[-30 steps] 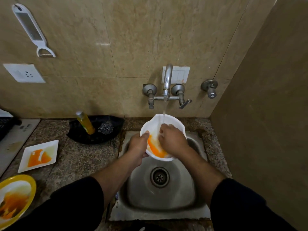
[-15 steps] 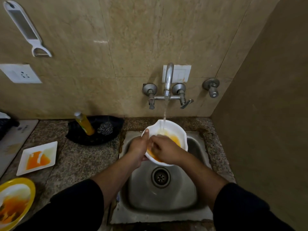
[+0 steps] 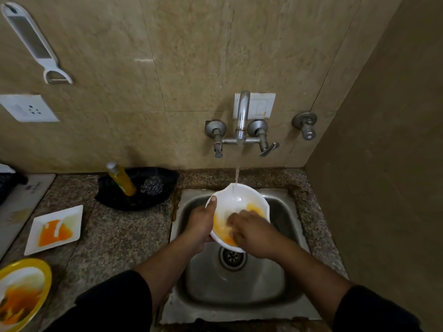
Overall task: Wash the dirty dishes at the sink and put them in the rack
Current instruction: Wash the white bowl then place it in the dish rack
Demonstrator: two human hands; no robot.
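Bowl: the white bowl (image 3: 236, 200) is held above the sink (image 3: 239, 288), over the half nearest the wall, clear of the drain.
Water: the stream (image 3: 237, 174) from the tap (image 3: 242, 116) lands just inside the bowl's far rim.
Left hand: the left hand (image 3: 200, 224) grips the bowl's left rim, thumb hooked over the top edge and fingers under the outside wall, out of sight.
Right hand: the right hand (image 3: 251, 232) reaches in over the near-right rim, fingers loosely spread against the inner wall. They are blurred, and no sponge or pad shows under them.
Key relation: the orange residue lies in the near and right part of the bowl, right under the right fingers. The far part under the stream looks clean.
Nearer hand: the right one is on the dirt, while the left only steadies.
Pointing: the pour lip faces away from the person, toward the wall behind the sink.
Long axis: the bowl is round, so it has no real one. The lip-to-near-rim line runs from wall to person.
Tilt: the mouth seems tipped slightly toward the person.
Step, as judged: rubbing out residue, with rinsing and racking not yet done.
Waiting: on the table (image 3: 124, 236) left of the sink lie a square plate (image 3: 72, 216) and a yellow dish (image 3: 46, 271), both smeared orange.
Rack: none that I can make out.
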